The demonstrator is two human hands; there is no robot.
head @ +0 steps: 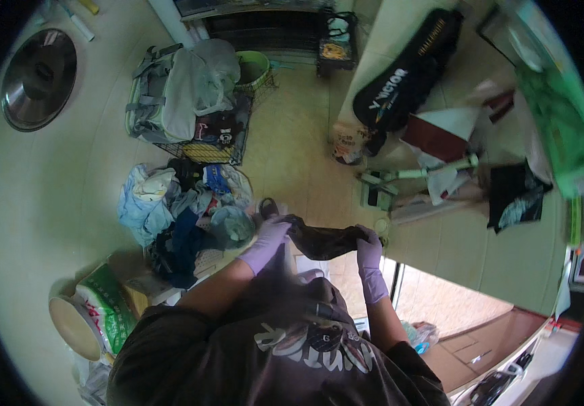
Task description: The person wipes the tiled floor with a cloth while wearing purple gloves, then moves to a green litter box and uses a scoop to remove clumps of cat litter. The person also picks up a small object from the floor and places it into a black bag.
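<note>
A strip of thin dark material (325, 243), cloth or plastic I cannot tell, sags between my two hands in front of my body. My left hand (270, 242), in a purple glove, grips its left end. The other end is pinched in my right hand (369, 246), gloved the same way. Close to my left hand is a dark loop (268, 207), perhaps a slipper strap. A heap of clothes (185, 208) in blue, grey and white lies left of that hand, with a translucent plastic bundle (232, 227) at its near side.
A grey and white carrier bag (162, 101) rests on a wire crate (210, 153), near a green bin (252, 69). A black Victor racket bag (407, 71) leans at right, above a pale green long-handled tool (378, 190). A round lid (39, 79) is at far left.
</note>
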